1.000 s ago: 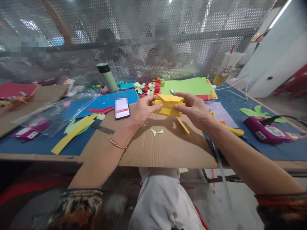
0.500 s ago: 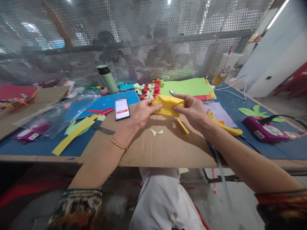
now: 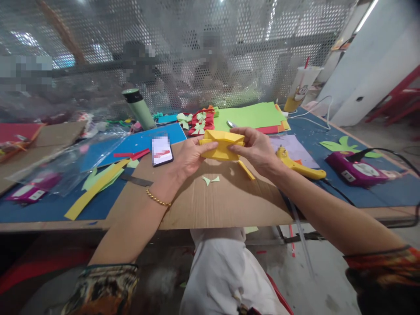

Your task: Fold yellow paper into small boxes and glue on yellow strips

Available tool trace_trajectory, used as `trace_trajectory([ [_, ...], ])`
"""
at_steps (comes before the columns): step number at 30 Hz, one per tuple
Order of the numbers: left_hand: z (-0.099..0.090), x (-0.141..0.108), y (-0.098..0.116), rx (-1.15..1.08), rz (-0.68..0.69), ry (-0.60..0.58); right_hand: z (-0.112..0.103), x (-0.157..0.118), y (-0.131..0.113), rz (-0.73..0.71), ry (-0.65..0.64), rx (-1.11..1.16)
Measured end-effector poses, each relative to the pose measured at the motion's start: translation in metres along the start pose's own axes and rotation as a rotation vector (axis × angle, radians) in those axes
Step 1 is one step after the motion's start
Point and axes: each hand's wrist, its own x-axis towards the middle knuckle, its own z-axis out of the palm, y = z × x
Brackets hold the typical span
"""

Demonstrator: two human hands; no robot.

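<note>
A folded yellow paper piece [image 3: 220, 148] is held above a brown cardboard sheet [image 3: 203, 205]. My left hand [image 3: 192, 155] pinches its left end, thumb lying across the front. At the right end, my right hand [image 3: 257, 146] grips it between thumb and fingers, and its top edge is creased into a flap. Beneath it, a narrow yellow strip [image 3: 246, 170] and two small pale green scraps [image 3: 206, 180] rest on the cardboard. To the left of my left hand lies a phone [image 3: 162, 151] with a lit screen.
At right are a yellow glue gun [image 3: 300, 168], a purple power socket [image 3: 356, 169] with a black cord, and a drink cup [image 3: 301, 89]. Green paper sheets [image 3: 252, 117] and red pieces with green bows [image 3: 200, 122] lie behind. A green tumbler [image 3: 139, 108] stands back left.
The whole view has shifted slightly, so things appear a little further left. Both hands keep hold of the folded yellow paper, its front now bulging slightly more.
</note>
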Motion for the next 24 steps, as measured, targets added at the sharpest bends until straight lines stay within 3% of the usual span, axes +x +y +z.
trace_trajectory([
  [5, -0.006, 0.001, -0.001, 0.071, 0.016, 0.002, 0.003, 0.001, 0.005, -0.061, -0.076, -0.064],
  [11, -0.005, 0.001, -0.002, 0.131, 0.032, 0.0, -0.004, 0.006, 0.008, -0.184, -0.076, -0.197],
  [24, -0.003, -0.002, 0.0, 0.226, -0.002, -0.012, -0.013, -0.001, -0.016, -0.241, -0.069, -0.489],
])
